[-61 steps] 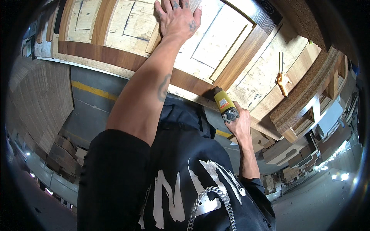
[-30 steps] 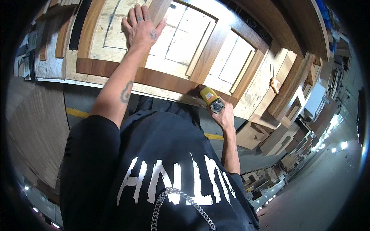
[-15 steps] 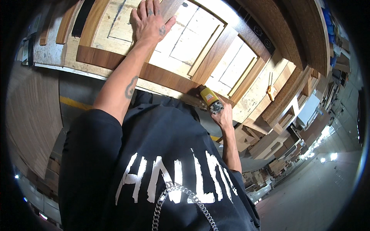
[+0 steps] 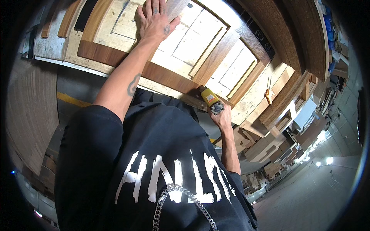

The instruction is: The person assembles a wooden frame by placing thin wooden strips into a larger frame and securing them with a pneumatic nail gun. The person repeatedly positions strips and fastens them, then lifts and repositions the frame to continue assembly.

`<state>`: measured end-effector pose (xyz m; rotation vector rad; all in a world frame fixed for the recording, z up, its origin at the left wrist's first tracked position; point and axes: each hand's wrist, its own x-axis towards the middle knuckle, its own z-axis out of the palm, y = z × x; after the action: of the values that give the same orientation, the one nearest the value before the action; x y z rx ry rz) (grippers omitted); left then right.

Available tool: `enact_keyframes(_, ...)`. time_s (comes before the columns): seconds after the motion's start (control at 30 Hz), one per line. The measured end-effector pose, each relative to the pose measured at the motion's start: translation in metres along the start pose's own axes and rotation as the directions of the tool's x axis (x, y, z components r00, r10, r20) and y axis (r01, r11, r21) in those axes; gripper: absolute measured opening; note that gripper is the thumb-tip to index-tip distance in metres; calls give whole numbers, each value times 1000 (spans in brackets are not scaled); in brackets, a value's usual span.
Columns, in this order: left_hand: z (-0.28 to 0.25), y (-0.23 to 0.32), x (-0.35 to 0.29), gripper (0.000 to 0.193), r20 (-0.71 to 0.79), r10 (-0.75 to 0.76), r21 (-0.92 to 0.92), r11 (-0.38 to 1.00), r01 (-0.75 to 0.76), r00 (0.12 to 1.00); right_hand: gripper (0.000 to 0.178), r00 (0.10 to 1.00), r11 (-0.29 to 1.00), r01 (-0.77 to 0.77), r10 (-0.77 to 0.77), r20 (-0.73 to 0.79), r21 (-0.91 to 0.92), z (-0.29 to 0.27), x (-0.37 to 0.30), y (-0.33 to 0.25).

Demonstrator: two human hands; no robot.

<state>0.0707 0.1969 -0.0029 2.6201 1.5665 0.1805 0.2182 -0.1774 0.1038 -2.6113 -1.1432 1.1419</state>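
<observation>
My left hand (image 4: 156, 24) lies with fingers spread on a cross rail of a brown wooden frame (image 4: 169, 77). The frame rests on a pale workbench (image 4: 185, 32) marked with dark lines. At the frame's near edge, my right hand (image 4: 222, 118) is wrapped round a yellow and black power tool (image 4: 210, 96) that looks like a nail gun. Its black nose meets the near rail, close to where another cross rail (image 4: 216, 57) joins it. The grip is hidden under the tool's body. Thin pale strips (image 4: 243, 79) lie inside the frame, beside the cross rails.
An orange-handled hand tool with two thin prongs (image 4: 269, 94) lies on the bench at right. Beyond it stand thick particleboard pieces (image 4: 285, 34). Loose brown strips (image 4: 71, 17) and a black strip (image 4: 83, 15) lie at far left. A large wood-grain panel (image 4: 31, 115) stands left of me.
The view has shifted slightly, so the bench and the left hand appear a little farther right. Both hands keep their places on the frame and the tool.
</observation>
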Motion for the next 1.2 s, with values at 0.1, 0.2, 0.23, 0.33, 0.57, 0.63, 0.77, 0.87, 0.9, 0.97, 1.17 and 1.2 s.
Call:
enact_keyframes(0.1, -1, 0, 0, 88, 36, -5, 14, 1000, 4, 999, 58, 1000, 1000, -18, 18, 25, 8, -6, 2, -8)
enact_keyframes(0.2, -1, 0, 0, 89, 48, -7, -2, 1000, 7, 999, 50, 999, 1000, -23, 23, 26, -16, -9, 3, -13)
enact_keyframes(0.23, -1, 1, 0, 89, 52, -9, -6, 1000, 9, 999, 46, 1000, 999, -22, 23, 22, -34, -9, 2, -13)
enact_keyframes(0.33, 0, 1, 1, 89, 62, -15, -17, 1000, 16, 998, 47, 999, 999, -32, 33, 19, -39, -9, 2, -15)
enact_keyframes(0.57, 7, -2, 0, 91, 60, -2, -15, 1000, 3, 998, 54, 999, 982, 18, -13, 31, -188, -9, 4, -22)
enact_keyframes(0.63, 2, 0, 0, 89, 72, -6, -39, 999, 9, 997, 56, 998, 990, 6, 3, 67, -143, -11, 9, -32)
enact_keyframes(0.77, -2, 0, 1, 90, 69, -16, -60, 998, 20, 997, 65, 996, 997, 58, -55, 65, -48, -12, 13, -38)
enact_keyframes(0.87, 1, -2, -1, 90, 68, -8, -50, 999, 11, 998, 60, 995, 995, 92, -91, 32, -42, -13, 13, -44)
enact_keyframes(0.9, 3, -3, 0, 91, 70, -6, -50, 999, 10, 998, 60, 995, 995, 96, -95, 33, -40, -16, 13, -49)
enact_keyframes(0.97, 3, -3, 0, 92, 79, -6, -45, 999, 10, 997, 58, 996, 995, 83, -81, 39, -50, -20, 11, -55)
enact_keyframes(1.17, 16, -5, 1, 93, 63, 23, -1, 1000, -23, 998, 57, 992, 998, 34, -27, 126, -53, -26, 18, -51)
enact_keyframes(1.2, 18, -4, 0, 93, 55, 20, -24, 1000, -19, 998, 47, 986, 1000, 4, -2, 167, -12, -28, 23, -36)
